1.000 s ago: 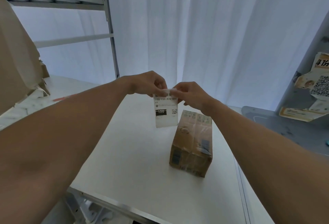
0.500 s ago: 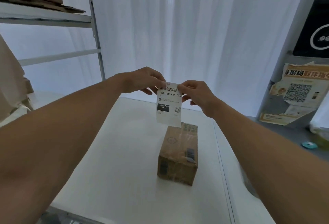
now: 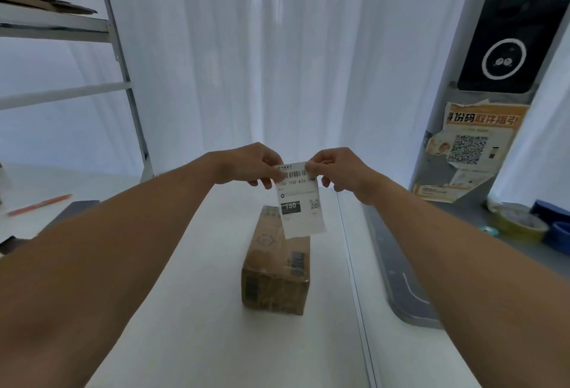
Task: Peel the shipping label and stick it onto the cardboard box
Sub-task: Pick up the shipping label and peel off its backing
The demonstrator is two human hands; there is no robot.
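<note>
A white shipping label with a barcode and the number 150 hangs upright in the air, held by its top edge. My left hand pinches its top left corner and my right hand pinches its top right corner. Below and just behind the label, a brown cardboard box wrapped in clear tape lies on the white table. The label's lower part hides the box's far top corner. Neither hand touches the box.
A metal shelf rack holding cardboard stands at the left. A red pen lies on the table's left side. At the right are a grey kiosk with a QR poster, tape rolls and a grey ledge.
The view has tilted up and shifted. Both hands still hold the label by its top; it now hangs a little to the right, over the box's far end.
</note>
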